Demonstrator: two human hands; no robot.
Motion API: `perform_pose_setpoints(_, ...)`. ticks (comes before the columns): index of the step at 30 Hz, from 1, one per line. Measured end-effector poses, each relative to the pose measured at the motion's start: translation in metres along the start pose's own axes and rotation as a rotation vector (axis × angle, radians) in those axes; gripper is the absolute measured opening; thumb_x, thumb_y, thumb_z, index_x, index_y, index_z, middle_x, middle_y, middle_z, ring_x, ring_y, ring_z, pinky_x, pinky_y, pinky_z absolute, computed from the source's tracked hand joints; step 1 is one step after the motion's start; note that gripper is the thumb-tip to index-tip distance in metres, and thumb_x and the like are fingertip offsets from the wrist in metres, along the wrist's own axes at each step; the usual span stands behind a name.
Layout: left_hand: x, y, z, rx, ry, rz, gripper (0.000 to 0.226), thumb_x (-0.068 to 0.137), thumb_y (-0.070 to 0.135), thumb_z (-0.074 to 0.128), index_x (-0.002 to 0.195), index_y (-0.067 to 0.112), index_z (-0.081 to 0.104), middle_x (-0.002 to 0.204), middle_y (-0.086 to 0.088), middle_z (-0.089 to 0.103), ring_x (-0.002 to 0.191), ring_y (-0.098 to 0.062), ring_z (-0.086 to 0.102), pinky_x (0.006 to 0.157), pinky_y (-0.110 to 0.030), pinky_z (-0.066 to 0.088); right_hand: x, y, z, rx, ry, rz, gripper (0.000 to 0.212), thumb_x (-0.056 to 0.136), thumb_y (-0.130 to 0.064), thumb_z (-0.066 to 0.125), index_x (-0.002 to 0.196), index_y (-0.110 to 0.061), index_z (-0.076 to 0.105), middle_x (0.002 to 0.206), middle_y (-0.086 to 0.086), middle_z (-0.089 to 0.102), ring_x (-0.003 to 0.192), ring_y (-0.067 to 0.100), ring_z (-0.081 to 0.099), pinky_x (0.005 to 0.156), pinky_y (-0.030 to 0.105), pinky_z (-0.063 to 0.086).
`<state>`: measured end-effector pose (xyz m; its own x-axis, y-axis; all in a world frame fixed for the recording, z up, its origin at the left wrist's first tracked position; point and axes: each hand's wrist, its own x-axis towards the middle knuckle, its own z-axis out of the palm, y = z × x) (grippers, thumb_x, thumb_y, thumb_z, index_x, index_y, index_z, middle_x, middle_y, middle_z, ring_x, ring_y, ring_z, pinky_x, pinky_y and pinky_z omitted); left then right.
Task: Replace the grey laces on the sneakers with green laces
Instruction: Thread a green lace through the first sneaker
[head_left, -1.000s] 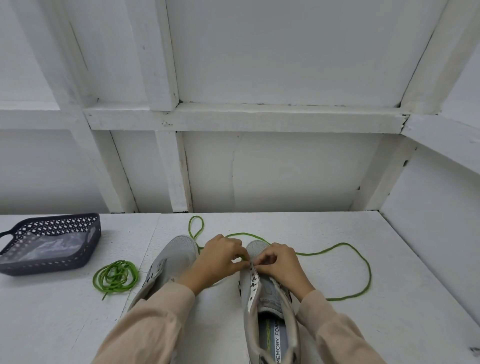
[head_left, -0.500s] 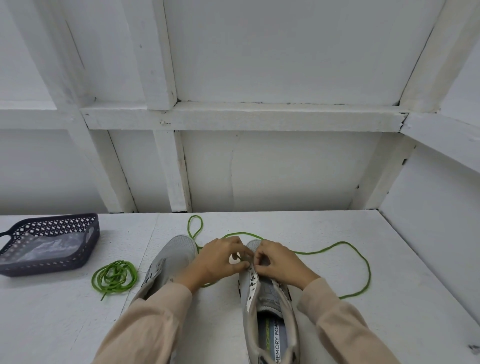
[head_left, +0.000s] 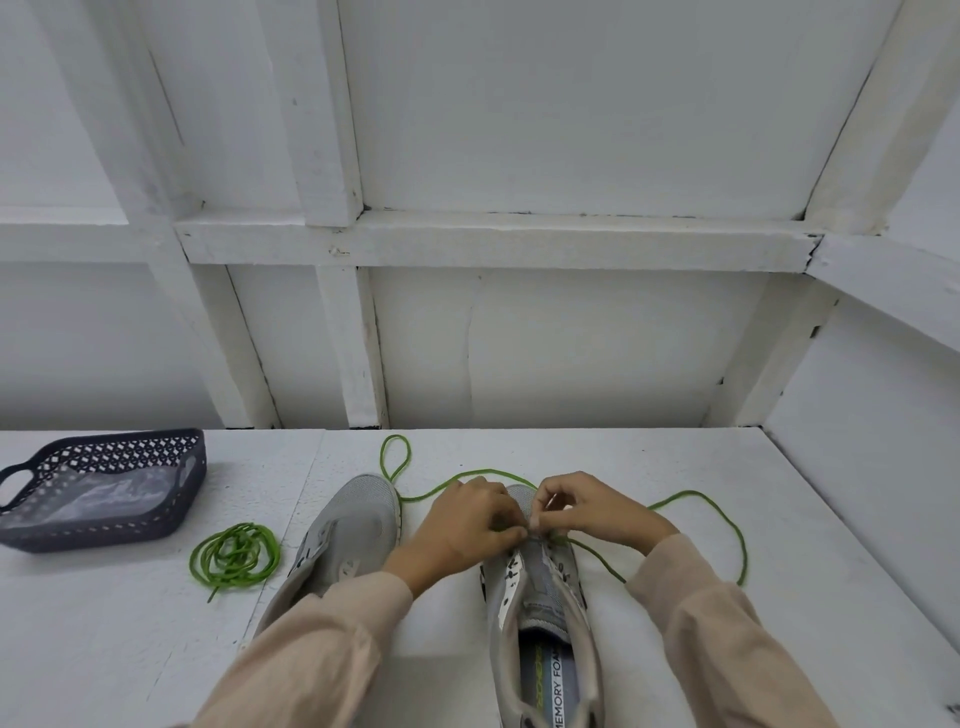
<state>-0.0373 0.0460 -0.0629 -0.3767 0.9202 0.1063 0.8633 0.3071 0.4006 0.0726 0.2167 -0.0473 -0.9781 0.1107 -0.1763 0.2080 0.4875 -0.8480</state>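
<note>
Both hands meet at the right sneaker's (head_left: 540, 587) toe: left hand (head_left: 462, 525) and right hand (head_left: 597, 512) fingers pinched, seemingly on the green lace (head_left: 727, 519) trailing toward three o'clock; spare coil (head_left: 236, 553) at nine

right sneaker (head_left: 545, 613) heel cut off, toe eyelets hidden behind hands

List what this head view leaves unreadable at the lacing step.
- Which eyelet the green lace enters: covered by left hand and right hand.
- Heel of the right sneaker: cut off by the bottom edge.
- Rear of the left sneaker: under the left sleeve.
- Basket contents: only a clear wrapper, blurred.
</note>
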Motion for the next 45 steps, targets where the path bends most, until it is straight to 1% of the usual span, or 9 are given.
perform_pose_setpoints(5, 0.004, 0.009, 0.002, 0.063, 0.028, -0.082, 0.021, 0.089, 0.039, 0.058, 0.094, 0.023, 0.070, 0.094, 0.004, 0.066, 0.093, -0.018, 0.057, 0.078, -0.031, 0.040, -0.014, 0.009, -0.016, -0.126, 0.085, 0.037, 0.009, 0.075, -0.010, 0.081, 0.078, -0.017, 0.075, 0.078, -0.001, 0.073, 0.063, 0.000, 0.059, 0.066, 0.015, 0.047)
perform_pose_setpoints(11, 0.009, 0.018, 0.003, 0.034, 0.016, -0.167, 0.020, 0.083, 0.041, 0.066, 0.093, 0.026, 0.075, 0.090, 0.006, 0.069, 0.088, -0.015, 0.060, 0.072, -0.027, 0.044, -0.014, 0.018, -0.003, -0.222, 0.094, 0.052, 0.012, 0.081, -0.013, 0.073, 0.073, -0.021, 0.072, 0.078, 0.002, 0.073, 0.066, 0.007, 0.063, 0.066, 0.022, 0.053)
perform_pose_setpoints(17, 0.008, 0.022, 0.000, -0.014, -0.044, -0.214, 0.022, 0.080, 0.041, 0.073, 0.097, 0.028, 0.077, 0.091, 0.005, 0.073, 0.088, -0.014, 0.065, 0.075, -0.030, 0.054, -0.010, 0.019, 0.007, -0.287, 0.087, 0.058, 0.018, 0.086, -0.018, 0.068, 0.072, -0.029, 0.064, 0.078, -0.009, 0.066, 0.069, 0.004, 0.058, 0.064, 0.017, 0.045)
perform_pose_setpoints(20, 0.014, 0.030, 0.001, 0.081, -0.071, -0.208, 0.021, 0.078, 0.038, 0.074, 0.098, 0.032, 0.076, 0.096, 0.003, 0.072, 0.094, -0.018, 0.063, 0.073, -0.028, 0.047, -0.012, 0.021, 0.008, -0.272, 0.113, 0.050, 0.014, 0.084, -0.018, 0.069, 0.073, -0.027, 0.066, 0.076, -0.008, 0.067, 0.066, 0.002, 0.055, 0.064, 0.019, 0.045)
perform_pose_setpoints(24, 0.021, 0.042, 0.003, 0.284, -0.093, -0.200, 0.021, 0.082, 0.029, 0.070, 0.102, 0.025, 0.075, 0.104, -0.006, 0.068, 0.098, -0.028, 0.062, 0.071, -0.031, 0.040, -0.012, 0.022, 0.013, -0.226, 0.173, 0.054, 0.010, 0.084, -0.022, 0.071, 0.075, -0.020, 0.070, 0.073, -0.008, 0.068, 0.059, -0.003, 0.052, 0.061, 0.018, 0.042)
perform_pose_setpoints(28, 0.017, 0.045, 0.007, 0.373, -0.054, -0.157, 0.020, 0.086, 0.026, 0.060, 0.100, 0.020, 0.073, 0.101, -0.007, 0.067, 0.093, -0.031, 0.062, 0.067, -0.031, 0.034, -0.013, 0.019, 0.014, -0.149, 0.202, 0.084, 0.015, 0.090, -0.019, 0.063, 0.077, -0.016, 0.069, 0.072, -0.005, 0.066, 0.062, 0.005, 0.055, 0.058, 0.017, 0.042)
perform_pose_setpoints(34, 0.012, 0.032, 0.011, 0.318, -0.005, -0.066, 0.026, 0.088, 0.034, 0.054, 0.099, 0.020, 0.072, 0.101, -0.003, 0.067, 0.091, -0.031, 0.061, 0.065, -0.029, 0.032, -0.015, 0.015, 0.014, -0.110, 0.203, 0.093, 0.008, 0.090, -0.021, 0.065, 0.085, -0.025, 0.070, 0.071, -0.009, 0.061, 0.057, -0.004, 0.051, 0.050, 0.009, 0.037)
perform_pose_setpoints(40, 0.010, 0.020, 0.010, 0.215, 0.001, -0.017, 0.027, 0.091, 0.030, 0.052, 0.105, 0.018, 0.072, 0.102, -0.002, 0.066, 0.091, -0.027, 0.061, 0.071, -0.033, 0.047, -0.021, 0.015, 0.012, -0.037, 0.167, 0.084, 0.009, 0.081, -0.026, 0.077, 0.087, -0.027, 0.071, 0.078, -0.004, 0.062, 0.054, -0.006, 0.050, 0.058, 0.013, 0.040)
perform_pose_setpoints(45, 0.007, 0.010, 0.006, 0.076, 0.032, -0.004, 0.022, 0.089, 0.027, 0.059, 0.101, 0.018, 0.075, 0.094, -0.003, 0.069, 0.087, -0.022, 0.061, 0.074, -0.036, 0.050, -0.019, 0.013, 0.015, -0.130, 0.206, 0.095, 0.016, 0.070, -0.043, 0.081, 0.079, -0.035, 0.070, 0.076, -0.006, 0.065, 0.067, 0.003, 0.055, 0.066, 0.025, 0.043)
